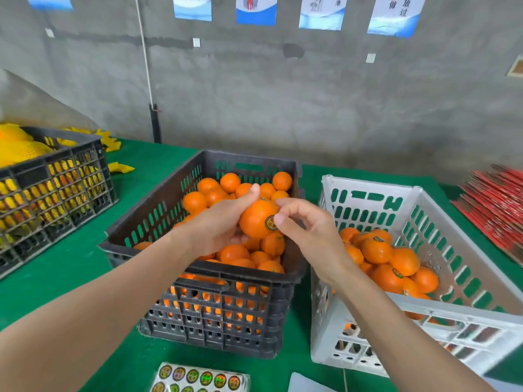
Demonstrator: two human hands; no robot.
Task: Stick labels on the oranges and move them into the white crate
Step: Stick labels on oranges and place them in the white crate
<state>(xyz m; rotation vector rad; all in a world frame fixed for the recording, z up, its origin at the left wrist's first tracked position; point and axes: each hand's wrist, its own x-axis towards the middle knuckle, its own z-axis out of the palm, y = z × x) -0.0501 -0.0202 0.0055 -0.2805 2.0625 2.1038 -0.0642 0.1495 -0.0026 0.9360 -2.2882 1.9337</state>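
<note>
My left hand [218, 224] holds an orange [254, 222] above the black crate [198, 284], which is full of loose oranges [223, 190]. A round gold label [271, 222] sits on the held orange's right side. The thumb and forefinger of my right hand [305, 230] touch the orange at that label. The white crate [464, 315] stands to the right of the black one and holds several labelled oranges [387, 258]. A sheet of shiny round labels [198, 379] lies on the table at the front edge.
A green cloth covers the table [70, 264]. A second black crate [51, 190] with yellow foam nets stands at the left. Red packets [498, 210] are stacked at the far right. A grey concrete wall rises behind the table.
</note>
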